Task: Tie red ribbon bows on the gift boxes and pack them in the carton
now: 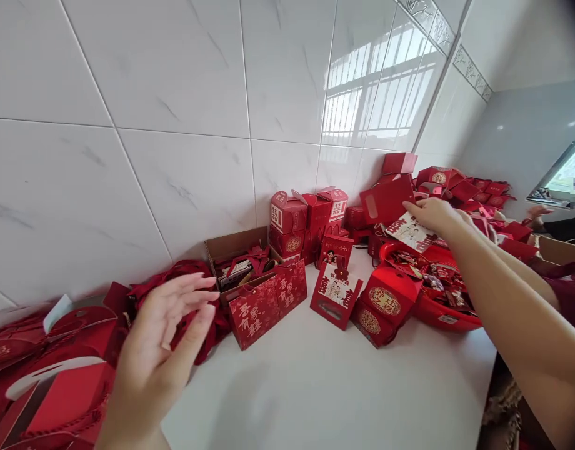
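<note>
My left hand [163, 350] is raised at the lower left, fingers apart and nothing in it, in front of a dark red cloth heap [175, 275]. At the right, my right hand [430, 215] pinches a red folded gift box [385, 199] by its edge; a white printed panel [412, 231] shows below the fingers. This is above a red basin [456, 319] of wrapped sweets. Between the hands stand a wide red gift box [269, 306], a red-and-white gift box [335, 294] and two stacked red boxes [385, 303].
A cardboard box [212, 253] holding red ribbons and cards stands by the tiled wall. Stacked red boxes [292, 215] lean near it. More red boxes [484, 187] pile up at the back right. Another person's arm [526, 269] reaches in behind mine; a further person [569, 219] is at the far right.
</note>
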{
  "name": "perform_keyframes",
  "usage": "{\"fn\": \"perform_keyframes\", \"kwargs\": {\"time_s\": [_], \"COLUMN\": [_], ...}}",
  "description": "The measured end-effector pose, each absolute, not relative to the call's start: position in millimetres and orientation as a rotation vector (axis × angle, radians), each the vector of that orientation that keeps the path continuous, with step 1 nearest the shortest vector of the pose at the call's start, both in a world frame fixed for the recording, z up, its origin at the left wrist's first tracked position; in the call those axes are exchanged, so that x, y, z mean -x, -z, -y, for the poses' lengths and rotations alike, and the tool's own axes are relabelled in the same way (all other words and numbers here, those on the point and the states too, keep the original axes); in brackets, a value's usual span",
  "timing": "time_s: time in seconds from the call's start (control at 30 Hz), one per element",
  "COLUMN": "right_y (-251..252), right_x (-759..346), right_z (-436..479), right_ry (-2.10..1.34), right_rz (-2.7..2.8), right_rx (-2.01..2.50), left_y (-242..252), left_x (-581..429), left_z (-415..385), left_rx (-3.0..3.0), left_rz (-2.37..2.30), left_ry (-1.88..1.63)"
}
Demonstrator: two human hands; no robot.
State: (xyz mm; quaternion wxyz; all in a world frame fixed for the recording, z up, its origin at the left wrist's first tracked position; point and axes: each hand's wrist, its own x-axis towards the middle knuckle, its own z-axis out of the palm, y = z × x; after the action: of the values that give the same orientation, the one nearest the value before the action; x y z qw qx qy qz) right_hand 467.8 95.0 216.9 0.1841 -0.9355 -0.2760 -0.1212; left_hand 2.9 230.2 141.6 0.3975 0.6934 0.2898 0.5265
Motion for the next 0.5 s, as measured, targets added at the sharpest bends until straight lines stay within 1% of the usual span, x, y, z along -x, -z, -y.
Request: {"fn": "perform_keyframes", "kwargs": {"time_s": [0.2,0.3,0.4,0.5], "right_y": [-146,-122,-118,-135], "right_x": [-512,-520,-525,-529], "right_z": [-149,-161,-161,-160], "right_ry": [0.045,-0.069,-0.086,0.020], "right_rz": [0.635,0.642,0.677,0.735], "right_rx": [2.752,2.760,2.747,2.714], "left_y": [-135,-130,-127,-126], "left_x": [-1,2,2,1], "left_z": [-232,-240,-245,-245], "left_rx": [-1.980,-2.089,-2.145,-2.153], "left_rz": [-0.810,-0.808,-0.788,-0.784], "left_ry": [-1.160,-1.109,-1.091,-1.100]}}
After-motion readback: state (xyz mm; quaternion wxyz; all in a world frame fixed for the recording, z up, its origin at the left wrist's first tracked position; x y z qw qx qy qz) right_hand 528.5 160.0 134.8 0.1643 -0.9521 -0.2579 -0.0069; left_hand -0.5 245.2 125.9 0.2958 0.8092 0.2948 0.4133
